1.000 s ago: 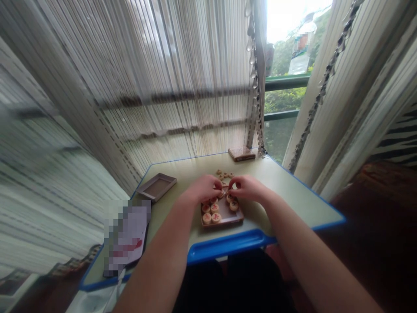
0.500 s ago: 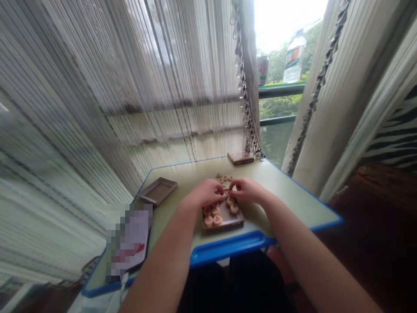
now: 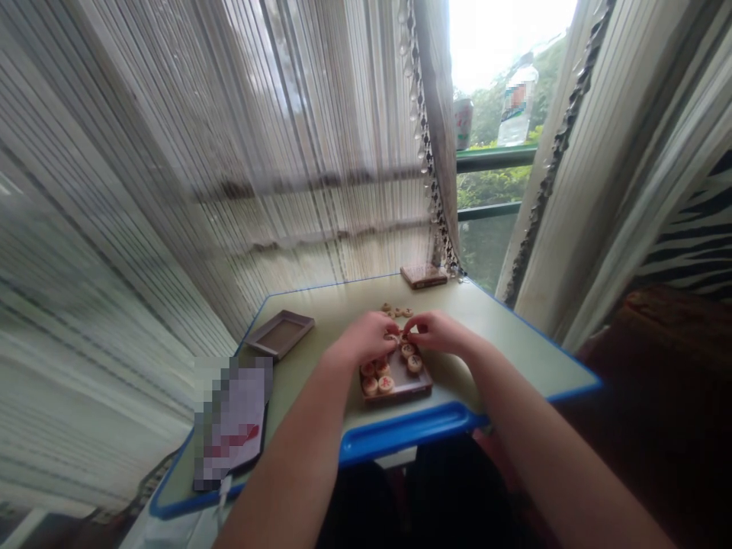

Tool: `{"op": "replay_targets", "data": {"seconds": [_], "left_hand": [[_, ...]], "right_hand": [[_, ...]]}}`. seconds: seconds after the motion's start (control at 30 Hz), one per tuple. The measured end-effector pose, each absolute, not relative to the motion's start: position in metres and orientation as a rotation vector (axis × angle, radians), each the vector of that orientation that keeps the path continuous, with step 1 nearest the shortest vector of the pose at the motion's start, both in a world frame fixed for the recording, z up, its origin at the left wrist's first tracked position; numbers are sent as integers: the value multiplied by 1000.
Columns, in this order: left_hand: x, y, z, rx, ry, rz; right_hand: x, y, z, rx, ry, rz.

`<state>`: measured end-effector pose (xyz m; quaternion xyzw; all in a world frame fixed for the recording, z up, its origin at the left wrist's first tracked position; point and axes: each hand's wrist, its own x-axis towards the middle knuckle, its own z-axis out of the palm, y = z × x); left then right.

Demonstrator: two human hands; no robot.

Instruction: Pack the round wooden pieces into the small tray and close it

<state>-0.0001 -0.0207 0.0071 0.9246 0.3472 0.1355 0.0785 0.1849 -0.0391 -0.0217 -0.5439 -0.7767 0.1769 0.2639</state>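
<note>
A shallow brown box [image 3: 403, 393] lies near the front edge of the table, with round wooden Chinese chess pieces in it. Red-marked pieces [image 3: 386, 384] sit along its left side, and dark-marked pieces [image 3: 415, 364] line its right side. My left hand [image 3: 369, 337] reaches over the far left part of the box, its fingers curled onto a piece and partly hiding others. At the far right corner, my right hand [image 3: 439, 332] pinches a piece between thumb and fingers. Several loose pieces [image 3: 399, 312] lie on the table just beyond the box.
The brown box lid [image 3: 281, 334] lies on the left of the pale table [image 3: 332, 305] with blue edging. A phone or tablet [image 3: 234, 427], blurred out in part, rests at the front left with a cable. A flat brown case [image 3: 424, 275] lies at the back edge.
The view has shifted slightly. Both hands stay over the far end of the box, with the fingertips of the right hand moving a little closer to the left ones.
</note>
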Motion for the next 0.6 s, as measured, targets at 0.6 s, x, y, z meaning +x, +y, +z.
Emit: {"op": "replay_targets", "data": {"seconds": [0.6], "left_hand": [[9,-30,3,2857,1081,291]], "right_hand": [[194,-54,-11,-1476,-2177,839]]}}
